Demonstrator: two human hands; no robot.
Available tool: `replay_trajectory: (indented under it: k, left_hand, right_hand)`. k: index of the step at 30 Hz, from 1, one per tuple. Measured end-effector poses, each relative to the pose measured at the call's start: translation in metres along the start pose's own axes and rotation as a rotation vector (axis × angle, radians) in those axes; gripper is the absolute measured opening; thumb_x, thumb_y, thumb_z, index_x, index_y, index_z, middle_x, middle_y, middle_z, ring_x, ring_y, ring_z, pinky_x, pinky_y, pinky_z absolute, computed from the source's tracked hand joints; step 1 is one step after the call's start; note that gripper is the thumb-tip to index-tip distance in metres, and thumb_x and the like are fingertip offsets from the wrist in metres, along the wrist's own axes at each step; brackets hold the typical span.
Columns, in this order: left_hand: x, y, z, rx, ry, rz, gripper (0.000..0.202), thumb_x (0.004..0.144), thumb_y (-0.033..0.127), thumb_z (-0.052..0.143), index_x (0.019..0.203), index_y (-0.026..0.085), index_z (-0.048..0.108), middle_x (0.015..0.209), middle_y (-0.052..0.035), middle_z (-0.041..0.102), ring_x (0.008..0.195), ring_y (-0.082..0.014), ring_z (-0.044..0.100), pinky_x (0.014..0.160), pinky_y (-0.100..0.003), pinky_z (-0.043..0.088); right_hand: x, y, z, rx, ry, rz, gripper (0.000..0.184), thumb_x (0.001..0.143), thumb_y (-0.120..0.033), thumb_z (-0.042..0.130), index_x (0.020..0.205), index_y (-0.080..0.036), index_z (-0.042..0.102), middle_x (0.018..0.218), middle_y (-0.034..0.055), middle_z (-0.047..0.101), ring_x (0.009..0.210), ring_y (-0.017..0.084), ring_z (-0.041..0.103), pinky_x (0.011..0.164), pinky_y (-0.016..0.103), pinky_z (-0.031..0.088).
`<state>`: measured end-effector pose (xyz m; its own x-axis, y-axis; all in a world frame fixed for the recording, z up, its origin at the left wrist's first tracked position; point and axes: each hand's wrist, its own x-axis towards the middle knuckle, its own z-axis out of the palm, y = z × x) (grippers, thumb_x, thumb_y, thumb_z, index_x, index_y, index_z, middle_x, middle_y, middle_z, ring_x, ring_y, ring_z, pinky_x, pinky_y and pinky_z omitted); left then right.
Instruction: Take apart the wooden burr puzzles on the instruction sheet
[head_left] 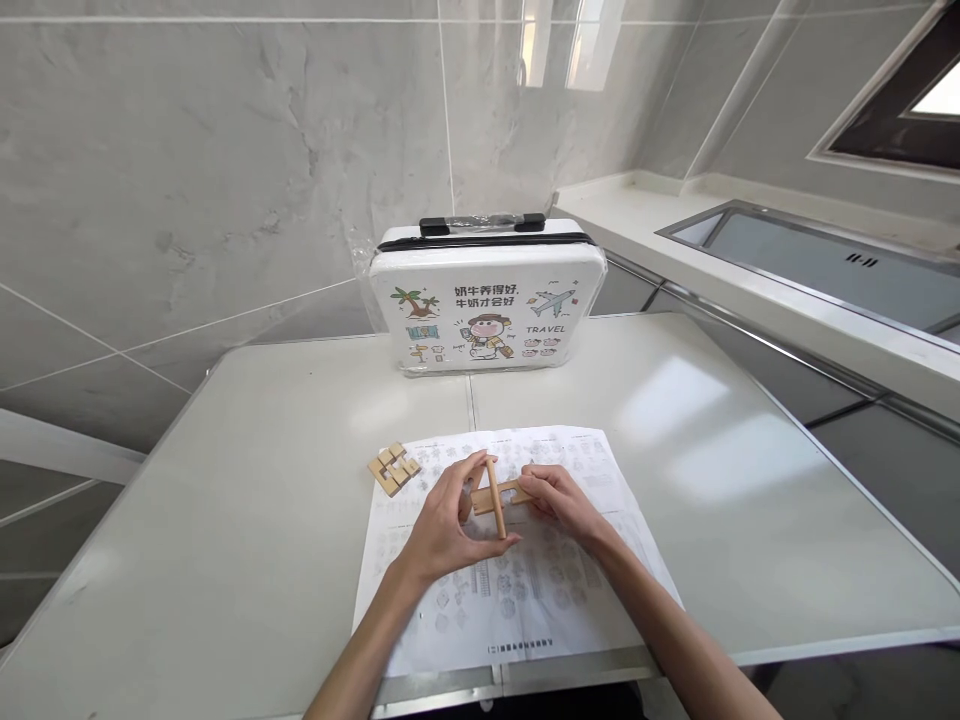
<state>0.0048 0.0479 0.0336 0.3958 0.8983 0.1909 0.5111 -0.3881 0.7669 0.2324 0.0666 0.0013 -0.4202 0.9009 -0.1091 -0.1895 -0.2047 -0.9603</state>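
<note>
My left hand (pixel 448 515) is closed around a slim wooden stick (pixel 496 500), with a fingertip at its upper end and the thumb near its lower end. A flat notched wooden puzzle piece (pixel 517 491) crosses behind the stick; I cannot tell whether the two are joined. Its right end is pinched in my right hand (pixel 561 503). Both hands are above a printed instruction sheet (pixel 555 625) with rows of small diagrams. By the sheet's upper left corner lies a cluster of light wooden puzzle pieces (pixel 394 469), apart from both hands.
A white suitcase (pixel 487 310) with cartoon prints and plastic wrap stands at the back of the folding table (pixel 247 520). Behind it rises a grey tiled wall (pixel 225 150). To the right runs a white counter (pixel 637 215) with an inset glass-like panel (pixel 810 265).
</note>
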Motion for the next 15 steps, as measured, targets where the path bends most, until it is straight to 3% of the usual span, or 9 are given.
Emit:
replay_trajectory:
  k: [5,8,10,12,15]
  left_hand:
    - [-0.002,0.014,-0.012,0.077,0.013,0.080,0.103,0.076,0.055,0.087,0.160,0.030,0.032,0.149,-0.0133,0.059,0.139,-0.0347,0.056,0.116,-0.053,0.049]
    - [-0.008,0.018,-0.026,0.123,0.037,0.085,0.100,0.075,0.055,0.088,0.158,0.028,0.038,0.148,-0.0139,0.061,0.137,-0.0368,0.059,0.114,-0.054,0.051]
    - [-0.015,0.013,-0.040,0.168,0.107,0.050,0.092,0.076,0.053,0.087,0.154,0.029,0.044,0.147,-0.0129,0.061,0.137,-0.0374,0.058,0.116,-0.056,0.050]
    - [-0.023,0.001,-0.055,0.221,0.152,0.002,0.099,0.077,0.054,0.086,0.159,0.030,0.037,0.150,-0.0124,0.059,0.139,-0.0370,0.057,0.115,-0.056,0.051]
    - [-0.029,-0.018,-0.072,0.337,0.070,-0.031,0.093,0.083,0.055,0.081,0.160,0.032,0.036,0.157,-0.0106,0.053,0.144,-0.0359,0.052,0.115,-0.053,0.052]
  right_hand:
    - [-0.005,-0.007,-0.003,-0.002,-0.007,0.022,0.055,0.094,-0.057,0.067,0.060,-0.023,0.040,0.057,-0.0070,0.032,0.046,0.009,0.028,0.046,0.026,0.021]
    - [-0.013,-0.015,-0.011,-0.001,0.066,-0.006,0.054,0.094,-0.056,0.066,0.060,-0.023,0.040,0.056,-0.0066,0.032,0.045,0.009,0.026,0.045,0.027,0.019]
    - [-0.022,-0.024,-0.022,0.010,0.215,-0.098,0.054,0.097,-0.057,0.061,0.060,-0.025,0.038,0.055,-0.0066,0.031,0.044,0.010,0.025,0.044,0.028,0.019]
    - [-0.032,-0.035,-0.030,-0.082,0.316,-0.176,0.053,0.100,-0.056,0.058,0.062,-0.025,0.039,0.055,-0.0057,0.033,0.046,0.012,0.031,0.047,0.029,0.026]
    - [-0.043,-0.045,-0.028,-0.419,0.272,-0.083,0.052,0.105,-0.055,0.050,0.064,-0.024,0.048,0.059,-0.0007,0.051,0.055,0.016,0.046,0.057,0.031,0.039]
